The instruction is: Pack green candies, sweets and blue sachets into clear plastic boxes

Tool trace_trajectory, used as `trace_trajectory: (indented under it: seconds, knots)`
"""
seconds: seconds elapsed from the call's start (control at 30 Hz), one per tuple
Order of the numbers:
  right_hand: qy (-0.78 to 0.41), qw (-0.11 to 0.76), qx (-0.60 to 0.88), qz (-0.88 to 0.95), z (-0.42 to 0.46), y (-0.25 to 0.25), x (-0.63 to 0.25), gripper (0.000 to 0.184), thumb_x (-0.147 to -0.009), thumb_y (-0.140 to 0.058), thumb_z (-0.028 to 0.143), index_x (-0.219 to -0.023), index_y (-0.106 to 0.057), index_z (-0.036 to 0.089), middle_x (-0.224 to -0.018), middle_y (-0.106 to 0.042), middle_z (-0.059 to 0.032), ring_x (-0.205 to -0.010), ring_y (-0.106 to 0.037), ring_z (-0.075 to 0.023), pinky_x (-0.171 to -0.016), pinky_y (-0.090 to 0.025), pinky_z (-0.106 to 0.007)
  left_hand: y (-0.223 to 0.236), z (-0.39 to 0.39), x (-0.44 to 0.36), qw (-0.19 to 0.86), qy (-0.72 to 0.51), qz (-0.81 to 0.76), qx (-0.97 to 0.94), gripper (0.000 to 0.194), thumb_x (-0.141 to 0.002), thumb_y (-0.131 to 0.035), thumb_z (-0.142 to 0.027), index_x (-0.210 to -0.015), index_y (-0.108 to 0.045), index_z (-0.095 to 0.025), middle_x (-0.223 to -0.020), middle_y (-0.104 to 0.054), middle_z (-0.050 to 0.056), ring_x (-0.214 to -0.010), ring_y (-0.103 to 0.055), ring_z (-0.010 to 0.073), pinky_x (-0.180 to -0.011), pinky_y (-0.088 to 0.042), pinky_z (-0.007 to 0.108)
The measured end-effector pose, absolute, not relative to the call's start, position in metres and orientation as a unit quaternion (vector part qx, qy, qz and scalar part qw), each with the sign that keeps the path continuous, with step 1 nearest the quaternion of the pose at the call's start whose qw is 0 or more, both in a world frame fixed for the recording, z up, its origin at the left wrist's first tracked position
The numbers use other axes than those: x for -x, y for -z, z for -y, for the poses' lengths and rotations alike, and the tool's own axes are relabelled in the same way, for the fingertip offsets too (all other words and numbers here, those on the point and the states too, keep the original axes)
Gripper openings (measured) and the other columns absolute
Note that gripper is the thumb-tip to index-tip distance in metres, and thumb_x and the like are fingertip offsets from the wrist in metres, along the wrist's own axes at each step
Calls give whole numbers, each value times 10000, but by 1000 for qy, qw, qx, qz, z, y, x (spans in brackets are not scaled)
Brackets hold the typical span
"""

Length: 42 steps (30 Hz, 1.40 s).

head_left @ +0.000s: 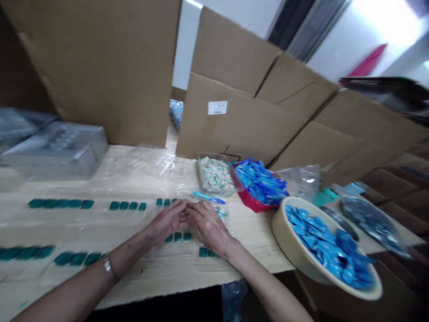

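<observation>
My left hand point(167, 222) and my right hand point(208, 226) meet over the wooden table point(161, 279), fingertips together. Both look closed in a pinch; what lies between the fingers is hidden. Small dark-green square pieces point(178, 237) lie in a short row just under the hands, with clear plastic around them. Two more green squares point(203, 252) sit below my right hand. A blue pen point(209, 197) lies just beyond my right hand's knuckles. Partly covered by that hand is something small and whitish-teal point(221, 212).
Rows of green squares point(61, 204) spread leftward. Behind the hands stand a clear tub of pale bits point(217, 174) and a red tray point(254, 205) of slim blue pieces. A cream basin point(284, 237) holds blue packets. Cardboard point(241, 120) walls the back; a grey box point(56, 152) sits left.
</observation>
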State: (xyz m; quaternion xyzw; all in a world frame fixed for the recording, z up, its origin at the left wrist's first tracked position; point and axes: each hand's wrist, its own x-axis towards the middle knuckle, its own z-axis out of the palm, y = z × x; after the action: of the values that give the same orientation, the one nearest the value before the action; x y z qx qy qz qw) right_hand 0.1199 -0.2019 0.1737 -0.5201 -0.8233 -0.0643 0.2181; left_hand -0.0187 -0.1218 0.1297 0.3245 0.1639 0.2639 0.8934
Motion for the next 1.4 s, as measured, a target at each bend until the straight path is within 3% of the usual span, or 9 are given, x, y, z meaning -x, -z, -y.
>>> trace_trajectory:
  seconds: [0.2, 0.33, 0.43, 0.53, 0.73, 0.93, 1.13, 1.4]
  knots:
    - [103, 341, 602, 714, 163, -205, -185, 202, -901, -453, 150, -994, -633, 156, -906, -634, -75, -879, -572, -179, -806, -463, -325, -135, 118, 19, 883, -258, -165, -355, 191, -856, -579, -259, -1014, -616, -160, -1150, -642, 116, -924, -671, 234, -839, -524, 395]
    - [42, 306, 558, 770, 152, -205, -198, 219, -810, -606, 163, -1023, -648, 194, -999, -570, -67, -963, -532, -197, -846, -439, -366, -131, 119, 17, 880, -269, -145, -363, 198, -852, -585, -272, -1015, -606, -161, -1162, -629, 116, -912, -674, 234, -844, -521, 412]
    - [-29, 310, 522, 794, 167, -198, -175, 111, -817, -640, 239, -915, -674, 199, -917, -568, -40, -903, -539, -166, -814, -440, -323, -127, 118, 16, 879, -272, -138, -366, 211, -856, -580, -287, -1026, -598, -163, -1117, -631, 102, -881, -675, 220, -835, -525, 416]
    - [-54, 290, 525, 798, 182, -189, -150, 119, -841, -620, 258, -917, -680, 188, -859, -572, -33, -852, -541, -155, -780, -436, -302, -127, 119, 16, 882, -276, -128, -360, 186, -870, -559, -276, -1013, -593, -162, -1042, -632, 74, -805, -667, 179, -820, -531, 419]
    - [-58, 277, 536, 796, 181, -180, -141, 90, -840, -625, 249, -871, -681, 187, -840, -604, -29, -838, -551, -157, -775, -410, -300, -128, 121, 17, 880, -268, -130, -370, 176, -869, -560, -284, -1002, -583, -172, -1005, -619, 57, -812, -661, 179, -811, -530, 424]
    - [33, 200, 553, 808, 185, -185, -131, 88, -859, -584, 175, -825, -663, 156, -814, -614, -56, -829, -539, -184, -764, -378, -327, -126, 122, 17, 872, -265, -127, -392, 196, -877, -548, -311, -1017, -577, -177, -945, -629, 48, -792, -660, 168, -774, -539, 380]
    - [-16, 254, 567, 783, 192, -187, -139, 153, -855, -601, 280, -944, -655, 167, -885, -596, -59, -873, -534, -186, -783, -407, -313, -132, 121, 17, 884, -257, -119, -371, 183, -879, -545, -286, -1019, -572, -171, -981, -636, 58, -824, -665, 180, -805, -530, 403]
    - [-75, 305, 555, 770, 190, -178, -135, 85, -855, -587, 179, -890, -664, 181, -850, -608, -33, -842, -557, -161, -804, -417, -311, -130, 123, 18, 884, -257, -138, -366, 169, -881, -541, -284, -997, -576, -166, -996, -631, 67, -841, -661, 189, -828, -521, 422]
